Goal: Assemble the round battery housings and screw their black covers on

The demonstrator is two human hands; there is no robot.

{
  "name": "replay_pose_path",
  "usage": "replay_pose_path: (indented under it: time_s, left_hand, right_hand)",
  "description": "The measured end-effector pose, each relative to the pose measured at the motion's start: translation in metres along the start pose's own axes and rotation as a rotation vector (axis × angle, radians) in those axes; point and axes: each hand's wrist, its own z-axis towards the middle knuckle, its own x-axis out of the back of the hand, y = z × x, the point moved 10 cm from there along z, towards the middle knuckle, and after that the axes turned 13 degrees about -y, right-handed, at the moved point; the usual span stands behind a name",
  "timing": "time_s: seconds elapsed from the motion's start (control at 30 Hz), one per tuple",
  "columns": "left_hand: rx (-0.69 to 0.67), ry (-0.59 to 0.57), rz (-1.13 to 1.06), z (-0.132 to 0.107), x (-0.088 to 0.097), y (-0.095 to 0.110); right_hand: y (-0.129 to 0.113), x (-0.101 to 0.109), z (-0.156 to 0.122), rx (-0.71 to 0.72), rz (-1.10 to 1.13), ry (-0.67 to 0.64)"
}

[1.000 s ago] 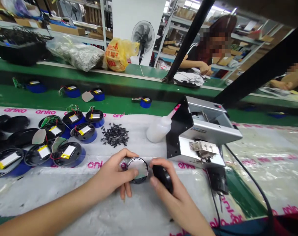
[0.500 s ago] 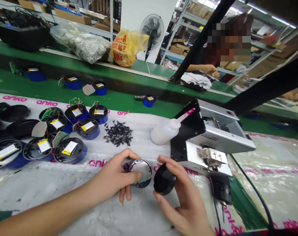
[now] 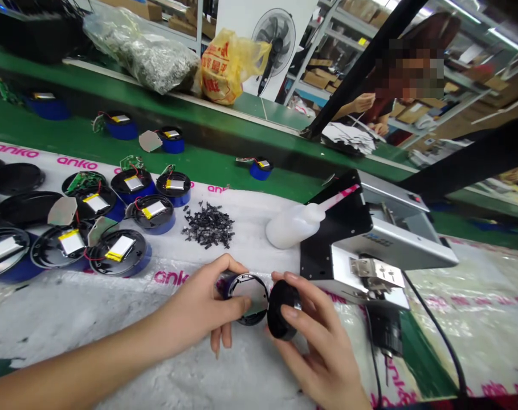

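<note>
My left hand grips a round blue-and-black housing with a pale circuit board inside, its thumb lying across the board. A round black cap is held in my right hand, tilted, with its edge close against the housing's right rim; whether they touch I cannot tell. Beyond my hands is a heap of small black plastic parts. To the left stand several blue housings with silver batteries, some with boards hanging out on wires.
A white squeeze bottle leans beside a silver-and-black machine at the right. Black lids lie far left. Several housings stand on the green belt. A yellow bag sits behind; a co-worker works across the bench.
The black cap has turned more edge-on and come nearer the housing, and my right index finger has moved onto its outer side. The camera view has shifted slightly.
</note>
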Motion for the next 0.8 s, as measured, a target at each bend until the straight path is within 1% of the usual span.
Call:
replay_pose_path:
  time_s: [0.07, 0.17, 0.27, 0.37, 0.5, 0.6, 0.67, 0.8]
  left_hand:
    - [-0.002, 0.000, 0.003, 0.000, 0.000, 0.000]
    - [-0.008, 0.004, 0.008, 0.000, 0.000, 0.001]
    - [-0.025, -0.011, -0.008, -0.001, -0.001, 0.004]
    - [-0.048, -0.031, -0.047, -0.001, -0.002, 0.005]
    - [-0.057, -0.039, -0.124, -0.001, -0.003, 0.002]
    - [-0.066, -0.062, -0.156, 0.000, -0.004, 0.001]
    - [-0.080, -0.119, -0.189, 0.000, -0.005, 0.003]
    - [-0.086, -0.305, -0.332, -0.002, -0.008, 0.008]
  right_hand:
    - [-0.002, 0.000, 0.003, 0.013, 0.003, -0.020]
    - [-0.002, 0.003, 0.007, 0.009, -0.004, -0.006]
    - [-0.004, 0.006, 0.011, 0.002, -0.057, -0.008]
    - [-0.007, 0.005, 0.015, 0.006, -0.122, -0.062]
    - [-0.003, 0.004, 0.018, -0.066, -0.142, -0.142]
    - [-0.002, 0.001, 0.025, -0.086, -0.178, -0.233]
    - [-0.002, -0.003, 0.031, -0.096, -0.200, -0.313]
    - [0.001, -0.015, 0.041, -0.116, -0.234, -0.503]
